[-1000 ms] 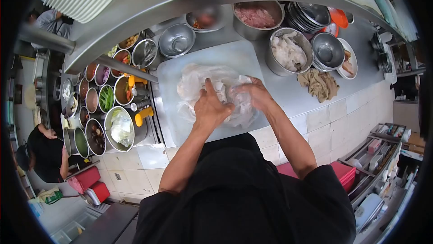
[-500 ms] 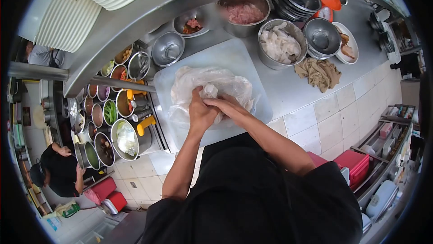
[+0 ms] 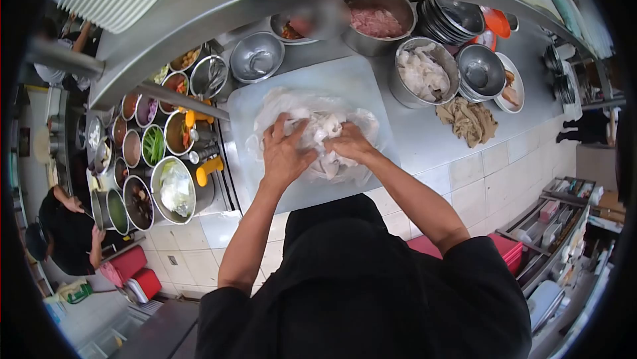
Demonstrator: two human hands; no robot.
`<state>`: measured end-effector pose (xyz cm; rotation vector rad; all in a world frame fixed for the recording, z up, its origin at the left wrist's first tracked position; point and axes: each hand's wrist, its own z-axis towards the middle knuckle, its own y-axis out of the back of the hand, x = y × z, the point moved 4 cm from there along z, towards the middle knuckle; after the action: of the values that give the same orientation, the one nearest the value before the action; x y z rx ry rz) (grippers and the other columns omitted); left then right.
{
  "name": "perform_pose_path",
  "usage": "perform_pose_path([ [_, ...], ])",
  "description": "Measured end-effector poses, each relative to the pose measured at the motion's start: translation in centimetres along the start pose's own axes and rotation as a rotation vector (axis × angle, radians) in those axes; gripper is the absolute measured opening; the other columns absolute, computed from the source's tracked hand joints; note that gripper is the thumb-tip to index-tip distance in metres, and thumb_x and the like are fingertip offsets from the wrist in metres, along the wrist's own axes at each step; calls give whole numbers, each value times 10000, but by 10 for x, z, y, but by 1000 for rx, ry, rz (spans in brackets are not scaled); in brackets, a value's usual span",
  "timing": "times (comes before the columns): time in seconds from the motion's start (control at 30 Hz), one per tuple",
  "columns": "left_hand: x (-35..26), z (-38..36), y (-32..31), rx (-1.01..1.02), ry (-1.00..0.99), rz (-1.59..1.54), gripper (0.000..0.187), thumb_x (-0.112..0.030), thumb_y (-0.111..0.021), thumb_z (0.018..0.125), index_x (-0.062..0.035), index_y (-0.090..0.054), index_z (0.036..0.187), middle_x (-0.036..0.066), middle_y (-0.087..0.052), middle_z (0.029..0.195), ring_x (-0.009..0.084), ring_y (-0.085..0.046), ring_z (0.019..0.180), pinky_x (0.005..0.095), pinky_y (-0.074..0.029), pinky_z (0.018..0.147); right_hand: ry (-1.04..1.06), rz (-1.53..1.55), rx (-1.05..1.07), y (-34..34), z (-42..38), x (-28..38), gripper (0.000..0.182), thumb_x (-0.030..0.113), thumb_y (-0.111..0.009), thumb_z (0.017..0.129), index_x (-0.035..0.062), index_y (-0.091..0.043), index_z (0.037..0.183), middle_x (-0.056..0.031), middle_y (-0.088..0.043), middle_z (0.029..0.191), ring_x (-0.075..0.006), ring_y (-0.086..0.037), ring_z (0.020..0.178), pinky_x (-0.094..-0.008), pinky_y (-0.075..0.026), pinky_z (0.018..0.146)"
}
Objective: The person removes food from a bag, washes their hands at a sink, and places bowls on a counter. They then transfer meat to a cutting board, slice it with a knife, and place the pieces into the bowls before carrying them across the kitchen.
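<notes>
A clear plastic bag (image 3: 265,103) lies spread on the white cutting board (image 3: 361,73), with pale, whitish pieces (image 3: 326,128), apparently raw meat or fish, showing in its opening. My left hand (image 3: 285,153) rests on the bag's left side, fingers spread and thumb pointing at the pieces. On the other side, my right hand (image 3: 353,146) has its fingers curled in at the bag's edge, against the pale pieces. Its fingertips are partly hidden by folds of plastic.
Behind the board stand a metal bowl (image 3: 257,57), a pot of minced meat (image 3: 378,22) and a pot of pale pieces (image 3: 424,73). A brown cloth (image 3: 466,122) lies at right. Ingredient tubs (image 3: 174,190) line the left. A steel shelf (image 3: 219,4) crosses above. A co-worker (image 3: 70,229) stands far left.
My hands were together at the bag's gathered middle; they have moved apart. The bag is now opened out, with the pale pieces exposed. The head view has shifted slightly.
</notes>
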<state>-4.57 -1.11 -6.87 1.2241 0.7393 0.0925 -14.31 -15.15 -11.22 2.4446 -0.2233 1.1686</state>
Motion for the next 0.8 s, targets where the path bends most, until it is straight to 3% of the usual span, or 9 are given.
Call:
perform_pose_path([
  [0.23,-1,10,-16,52,159,-96,697,-252,-812,552,-152,-628,1217,134,-362,1373,389,-391,1174,444,-406,969,53,-467,-4,5,-5,37,390,175,-708,655,-14,-670,994,-254,-657,1005,-381,-627,991,-405,-509,862],
  [0.33,-5,10,-22,39,190,-63,709,-244,-821,541,-145,-628,1216,130,-352,1376,383,-389,1167,472,-400,959,0,-646,-25,-1,-4,42,390,156,-703,676,-39,-657,1012,-264,-632,1066,-387,-609,1033,-410,-497,899],
  [0.4,-4,9,-29,16,185,-62,726,-241,-837,509,-145,-633,1198,119,-337,1379,371,-387,1152,571,-386,904,-9,-806,34,-2,-10,53,366,126,-691,688,-61,-651,1000,-263,-616,1088,-394,-599,1046,-423,-487,916],
  [0.43,-3,9,-32,7,197,-70,726,-241,-837,509,-145,-633,1198,119,-337,1379,371,-387,1152,571,-386,904,-5,-822,40,-2,-10,54,366,126,-691,688,-61,-651,1000,-263,-616,1088,-394,-599,1046,-423,-487,916],
  [0.53,-1,7,-31,-17,191,-112,750,-248,-851,496,-150,-628,1206,115,-318,1393,355,-387,1161,584,-380,903,78,-943,83,-6,-10,58,324,112,-676,691,-55,-653,968,-250,-624,1054,-392,-612,1010,-429,-498,887],
  [0.63,-3,8,-29,-13,212,-67,739,-229,-857,494,-165,-634,1196,85,-343,1337,356,-402,1137,515,-409,906,272,-1079,134,-11,-10,67,305,109,-673,688,-50,-651,947,-246,-623,1041,-384,-617,1000,-428,-508,856],
  [0.8,10,3,-43,-80,86,-81,781,-257,-856,473,-168,-624,1213,102,-352,1369,356,-437,1133,502,-448,875,428,-1238,241,-15,-13,68,170,83,-682,630,-9,-681,773,-219,-652,774,-384,-658,787,-449,-538,731],
])
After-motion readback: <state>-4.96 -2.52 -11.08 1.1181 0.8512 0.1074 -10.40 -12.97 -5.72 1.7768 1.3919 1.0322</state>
